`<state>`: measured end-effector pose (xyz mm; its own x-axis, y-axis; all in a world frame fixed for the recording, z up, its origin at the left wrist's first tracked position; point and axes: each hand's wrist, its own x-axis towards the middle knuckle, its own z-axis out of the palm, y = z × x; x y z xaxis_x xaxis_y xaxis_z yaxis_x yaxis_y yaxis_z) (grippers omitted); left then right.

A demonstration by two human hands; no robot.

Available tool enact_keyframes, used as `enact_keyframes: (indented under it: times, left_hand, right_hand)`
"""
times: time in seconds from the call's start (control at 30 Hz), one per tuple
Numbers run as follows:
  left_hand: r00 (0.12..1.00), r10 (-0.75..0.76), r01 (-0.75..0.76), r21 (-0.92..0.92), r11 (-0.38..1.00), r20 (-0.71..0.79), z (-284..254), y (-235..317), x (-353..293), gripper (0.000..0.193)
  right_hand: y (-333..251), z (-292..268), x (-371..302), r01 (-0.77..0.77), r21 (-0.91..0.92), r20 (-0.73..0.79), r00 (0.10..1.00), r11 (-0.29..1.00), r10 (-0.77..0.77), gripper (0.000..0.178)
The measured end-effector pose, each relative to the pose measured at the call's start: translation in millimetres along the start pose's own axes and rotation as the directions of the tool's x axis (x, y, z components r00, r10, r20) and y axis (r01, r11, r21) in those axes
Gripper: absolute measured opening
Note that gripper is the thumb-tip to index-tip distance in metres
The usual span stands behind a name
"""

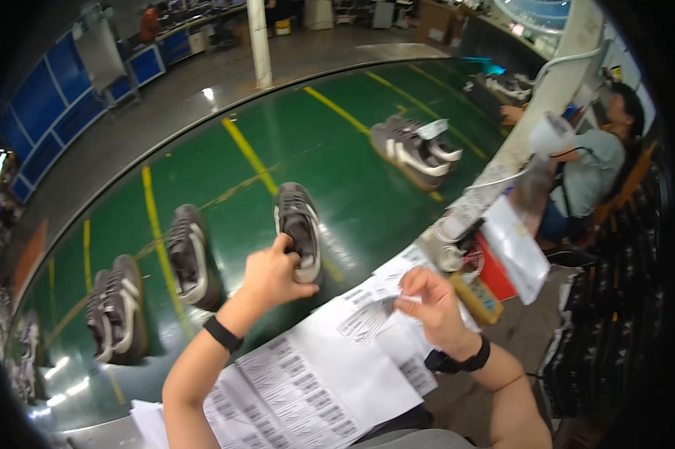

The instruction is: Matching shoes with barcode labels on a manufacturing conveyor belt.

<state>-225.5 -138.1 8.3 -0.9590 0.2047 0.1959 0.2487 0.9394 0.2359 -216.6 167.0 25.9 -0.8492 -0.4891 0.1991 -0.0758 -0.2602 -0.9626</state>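
Observation:
My left hand (pixel 270 275) grips the heel end of a dark grey sneaker (pixel 295 200) with white stripes, its thumb by the back of the sole and its fingers at the shoe's opening. The sneaker stands on a green conveyor belt (pixel 330 161), toe pointing away from me. Over a stack of printed label sheets (pixel 352 370), my right hand (pixel 436 314) is closed in a pinch on the edge of a white label (pixel 371 318), which curls up from the paper. A second sneaker (pixel 188 254) stands on the belt just left of my left hand.
More sneakers (pixel 120 310) stand at the left of the belt, and a pair (pixel 414 152) with a white tag lies farther right. A pillar (pixel 558 82), a tape roll (pixel 448 257) and a red box (pixel 496 266) are at the right. Beyond, a person (pixel 593 168) sits beside the belt.

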Motion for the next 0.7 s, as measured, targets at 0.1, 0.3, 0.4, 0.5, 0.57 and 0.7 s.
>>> enact_keyframes:
  times: [0.1, 0.3, 0.4, 0.5, 0.57, 0.7]
  left_hand:
    - [1.000, 0.007, -0.007, -0.009, 1.000, 0.006, -1, -7, -39, 0.047]
    - [0.981, -0.107, 0.135, -0.171, 0.976, 0.163, 1, -6, -28, 0.044]
    - [0.990, -0.100, 0.122, -0.247, 0.961, 0.100, -39, 25, -40, 0.039]
    - [0.994, -0.071, 0.097, -0.342, 0.935, 0.087, -81, 56, -66, 0.040]
    - [0.986, -0.040, 0.096, -0.366, 0.926, 0.159, -105, 77, -82, 0.042]
    - [0.985, -0.001, 0.083, -0.473, 0.877, 0.172, -118, 92, -96, 0.047]
  right_hand:
    - [31, 21, 61, 0.110, -0.435, -0.047, 0.988, 0.894, -0.145, 0.031]
    - [80, 85, 145, 0.222, -0.563, 0.187, 0.973, 0.796, -0.139, 0.078]
    - [71, 95, 144, 0.359, -0.649, 0.326, 0.928, 0.671, -0.181, 0.082]
    - [35, 105, 124, 0.454, -0.637, 0.486, 0.864, 0.623, -0.133, 0.077]
    - [19, 112, 112, 0.546, -0.551, 0.585, 0.792, 0.631, -0.174, 0.073]
    - [-3, 117, 100, 0.510, -0.532, 0.691, 0.723, 0.676, -0.002, 0.065]
